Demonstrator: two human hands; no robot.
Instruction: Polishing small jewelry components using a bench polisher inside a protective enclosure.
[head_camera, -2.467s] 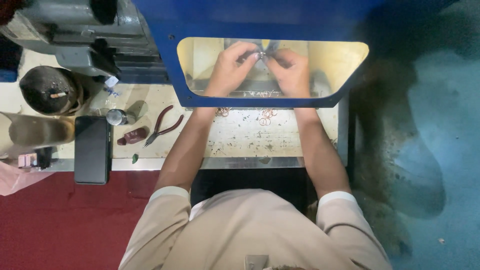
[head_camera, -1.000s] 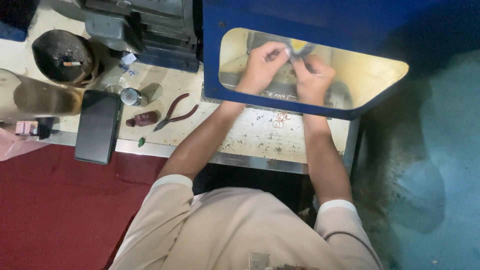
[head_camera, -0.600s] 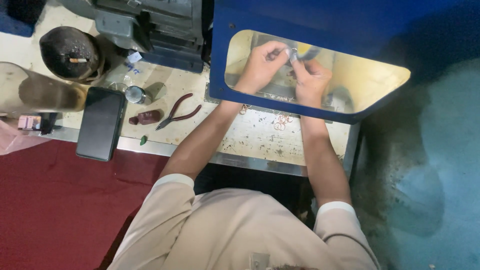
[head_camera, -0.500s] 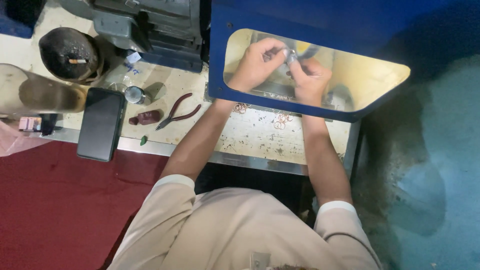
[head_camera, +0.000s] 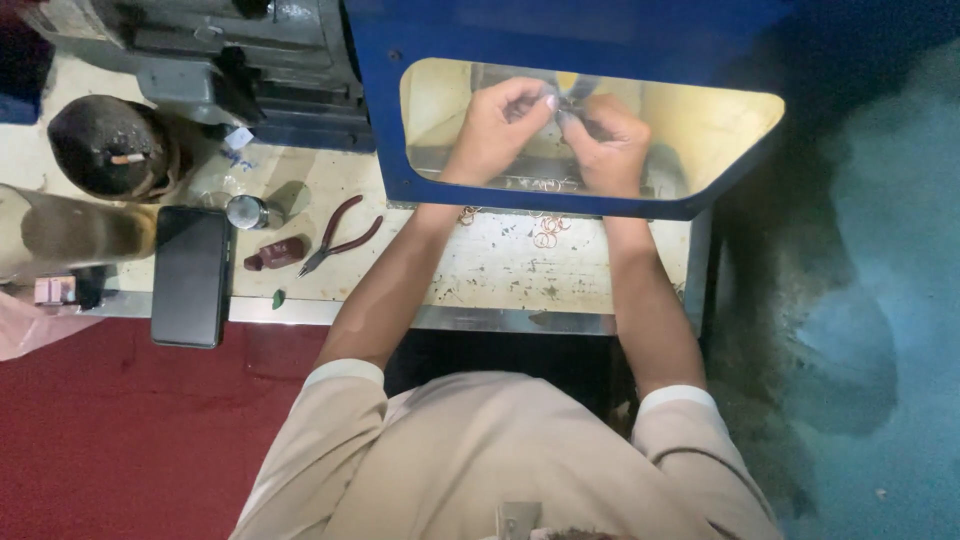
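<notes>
Head view: left hand (head_camera: 495, 125), right hand (head_camera: 607, 140) pinch small metal piece (head_camera: 565, 101); its axis perhaps upright, blurred.

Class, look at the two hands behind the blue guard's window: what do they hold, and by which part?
Both the left hand and right hand pinch a small metal piece between their fingertips; its kind and the exact place of the grip cannot be told.

Glossy blue painted guard (head_camera: 470, 30), scuffed worn bench (head_camera: 500, 270), shiny metal rings (head_camera: 545, 235).

Red-handled pliers (head_camera: 338, 236) lie beside a black phone (head_camera: 190, 277) and small red bottle (head_camera: 275, 254).
</notes>
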